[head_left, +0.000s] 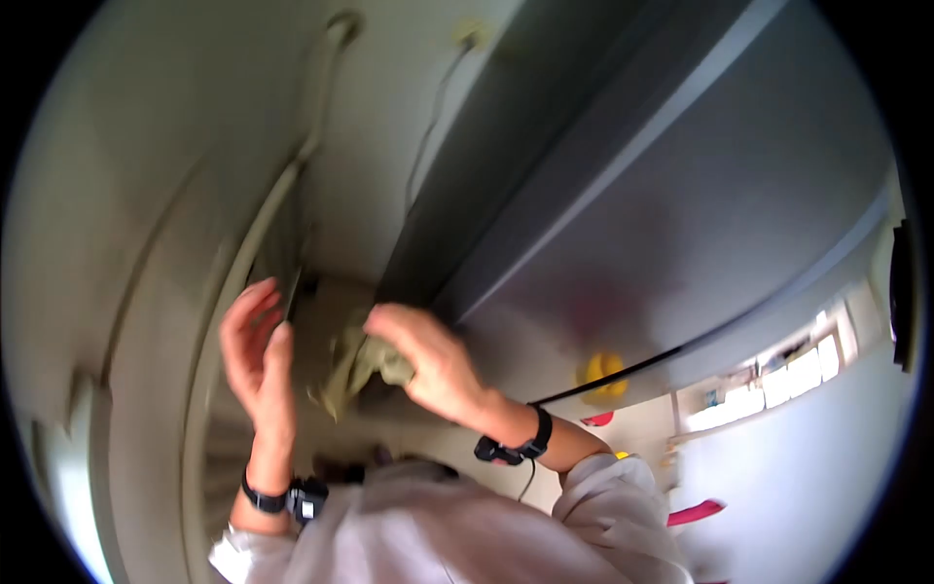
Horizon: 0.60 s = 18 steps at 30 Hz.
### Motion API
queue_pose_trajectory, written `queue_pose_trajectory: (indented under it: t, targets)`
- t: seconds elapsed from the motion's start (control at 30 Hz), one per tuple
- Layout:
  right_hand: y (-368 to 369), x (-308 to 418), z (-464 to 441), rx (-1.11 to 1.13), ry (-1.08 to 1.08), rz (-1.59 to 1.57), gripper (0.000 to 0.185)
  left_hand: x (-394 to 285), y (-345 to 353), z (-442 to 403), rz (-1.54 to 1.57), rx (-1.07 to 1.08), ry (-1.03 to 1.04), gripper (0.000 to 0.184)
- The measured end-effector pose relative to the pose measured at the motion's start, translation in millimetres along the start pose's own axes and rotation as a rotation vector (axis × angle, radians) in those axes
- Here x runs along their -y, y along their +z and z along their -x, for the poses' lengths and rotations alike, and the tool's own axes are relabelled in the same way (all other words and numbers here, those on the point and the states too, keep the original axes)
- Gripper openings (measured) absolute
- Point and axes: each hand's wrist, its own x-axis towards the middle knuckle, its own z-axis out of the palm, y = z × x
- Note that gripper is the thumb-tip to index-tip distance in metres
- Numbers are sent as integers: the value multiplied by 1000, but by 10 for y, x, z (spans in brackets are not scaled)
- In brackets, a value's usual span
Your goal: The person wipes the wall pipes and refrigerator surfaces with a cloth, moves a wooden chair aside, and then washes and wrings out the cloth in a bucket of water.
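Observation:
In the head view my right hand [428, 360] is closed on a crumpled olive-yellow cloth [365, 370], which hangs down from the fingers. My left hand [257, 355] is raised to the left of the cloth, apart from it. Its fingers are spread and slightly curled, with nothing in them. Each wrist wears a black strap with a small device on it. Motion blurs the picture, so the cloth's edges are soft.
A large grey refrigerator-like appliance [662, 214] slants along the right. On the left runs a pale panel with a long rounded edge [238, 268]. A cord [428, 131] hangs from a wall socket behind. A yellow object [605, 374] lies beyond my right arm.

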Motion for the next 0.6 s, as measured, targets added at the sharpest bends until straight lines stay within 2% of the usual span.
queue_pose_trajectory:
  t: [0.07,0.1,0.13,0.17,0.2,0.27,0.33,0.4,0.5,0.57,0.6]
  targets:
    - [277,31,-54,-84,92,-43,46,359,-242,228,-268,174,-21,32]
    - [461,9,31,-22,107,-85,63,508,-321,455,-301,253,-125,30]
    - [687,-34,185,32,128,-105,61,655,-374,737,-214,260,-320,35]
    - [919,-119,313,82,148,-126,60,943,-426,917,-171,300,-359,42]
    - [1044,-196,407,133,166,-146,60,1154,-410,1086,87,257,-629,54]
    - [1093,-265,494,259,174,-288,62,1190,-209,1147,552,91,-944,57]
    - [1357,-216,833,484,261,-469,76,1477,-406,1285,707,-79,-1160,59]
    - [1235,-294,1004,594,331,-579,77,1690,-446,1448,696,-128,-1126,55]
    - [836,-653,1055,755,430,-626,53,2038,-298,1285,651,-324,-1080,54]
    - [834,-684,1471,897,593,-617,41,2099,-392,1273,588,-301,-923,52]
    - [900,-644,1737,908,599,-579,39,2157,-426,1364,572,-224,-911,51]
